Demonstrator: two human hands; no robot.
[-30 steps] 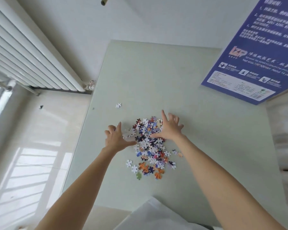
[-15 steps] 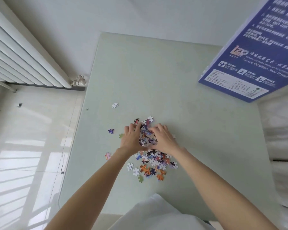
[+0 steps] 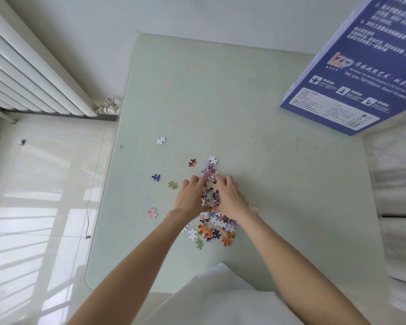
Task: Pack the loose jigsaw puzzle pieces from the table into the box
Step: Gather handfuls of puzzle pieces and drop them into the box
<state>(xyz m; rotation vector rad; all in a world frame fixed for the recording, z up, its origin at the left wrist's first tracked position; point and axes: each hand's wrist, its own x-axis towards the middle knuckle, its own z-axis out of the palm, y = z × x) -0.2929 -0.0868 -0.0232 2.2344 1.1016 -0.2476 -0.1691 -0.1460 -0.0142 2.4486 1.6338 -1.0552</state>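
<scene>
— Which step is this?
— Gathering. The left hand (image 3: 189, 195) and right hand (image 3: 229, 195) are cupped together around a heap of jigsaw pieces (image 3: 210, 195) on the pale green table (image 3: 244, 102), fingers curled against it.
— And next?
— Probably lifting that handful to the blue puzzle box (image 3: 361, 73) at far right. Strays, like the green piece (image 3: 172, 184), lie apart.

The tall blue cardboard box (image 3: 359, 73) carries an "LZP" logo — and the line "Net size:700*500mm About 14 years old".
</scene>
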